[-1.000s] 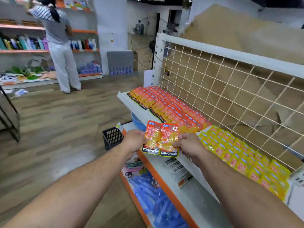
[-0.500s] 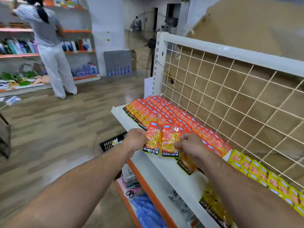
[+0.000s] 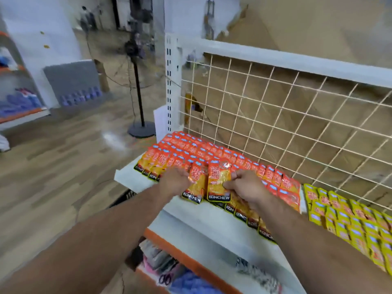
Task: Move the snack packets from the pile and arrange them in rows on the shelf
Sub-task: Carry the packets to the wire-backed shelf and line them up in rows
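Step in hand: by my reading, setting two more orange packets into the front row.
Left hand (image 3: 172,181): fingers curled around the left edge of the left packet (image 3: 195,187), holding it with its face up.
Right hand (image 3: 244,187): thumb and fingertips pinch the right edge of the right packet (image 3: 218,184).
Where the packets are: side by side with their inner edges meeting, over the front of the shelf (image 3: 127,177), in the gap between front-row packets on either side.
Contact with shelf: the frame is blurred here, so whether their bottom edges already rest on the board cannot be told.
Shelf so far: orange rows (image 3: 212,153) overlap like shingles back to the wire mesh (image 3: 275,124); yellow packets (image 3: 350,219) lie to their right.
How they handle: probably very light, thin and floppy, with a glossy film that slides easily on its neighbours.
Where to hold: the flat sealed side edges, as both hands do now, which leaves the printed face clear and the lower edge free to tuck in.
Risk: a sideways nudge could shift the loosely overlapped packets already laid.
Beyond the shelf: a standing fan (image 3: 137,81) on the wooden floor.
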{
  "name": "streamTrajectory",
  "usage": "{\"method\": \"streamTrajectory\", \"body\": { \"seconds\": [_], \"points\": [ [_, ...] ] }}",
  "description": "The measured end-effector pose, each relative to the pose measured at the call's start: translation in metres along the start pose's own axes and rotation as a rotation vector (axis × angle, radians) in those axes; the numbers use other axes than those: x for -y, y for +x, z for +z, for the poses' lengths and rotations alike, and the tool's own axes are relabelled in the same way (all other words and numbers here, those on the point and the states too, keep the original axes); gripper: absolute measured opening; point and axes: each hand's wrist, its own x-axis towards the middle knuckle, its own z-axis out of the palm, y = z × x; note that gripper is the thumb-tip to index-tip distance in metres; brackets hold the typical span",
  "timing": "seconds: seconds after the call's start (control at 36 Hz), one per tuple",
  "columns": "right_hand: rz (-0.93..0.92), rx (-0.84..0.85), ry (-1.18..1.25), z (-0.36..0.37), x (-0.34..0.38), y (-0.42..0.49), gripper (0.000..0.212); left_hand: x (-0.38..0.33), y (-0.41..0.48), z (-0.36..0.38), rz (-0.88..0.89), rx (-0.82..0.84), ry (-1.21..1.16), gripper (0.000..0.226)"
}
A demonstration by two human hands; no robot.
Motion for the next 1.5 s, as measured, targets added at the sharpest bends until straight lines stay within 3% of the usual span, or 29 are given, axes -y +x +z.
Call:
{"method": "streamTrajectory", "body": {
  "seconds": [0.06, 0.14, 0.28, 0.36, 0.53, 0.61, 0.83, 1.08, 1.5],
  "points": [
    [0.012, -0.022, 0.009, 0.007, 0.000, -0.005, 0.022, 0.001, 0.006, -0.003, 0.047, 0.042, 0.117, 0.005],
    [0.016, -0.061, 0.035, 0.013, 0.004, -0.012, 0.024, 0.001, 0.014, -0.008, 0.090, 0.046, 0.266, 0.022],
    [0.049, -0.131, 0.044, 0.019, 0.008, -0.018, 0.033, -0.007, 0.019, -0.013, 0.224, 0.039, 0.504, 0.012],
    [0.059, -0.133, 0.039, 0.024, 0.009, -0.024, 0.029, -0.006, 0.021, -0.013, 0.268, 0.046, 0.579, 0.028],
    [0.062, -0.158, 0.023, 0.022, 0.009, -0.026, 0.017, -0.004, 0.028, -0.009, 0.331, 0.056, 0.574, 0.017],
    [0.086, -0.188, 0.031, 0.020, 0.008, -0.031, 0.026, -0.001, 0.027, -0.007, 0.345, 0.068, 0.552, 0.008],
    [0.116, -0.206, -0.025, 0.019, 0.001, -0.029, 0.024, -0.001, 0.027, -0.006, 0.384, 0.055, 0.557, 0.021],
    [0.138, -0.158, -0.069, 0.035, 0.000, -0.023, 0.025, -0.006, 0.037, -0.023, 0.610, -0.188, 0.773, 0.043],
    [0.180, -0.239, -0.456, 0.059, 0.019, -0.007, 0.008, 0.006, 0.029, -0.032, 0.678, -0.129, 0.773, 0.050]
  ]
}}
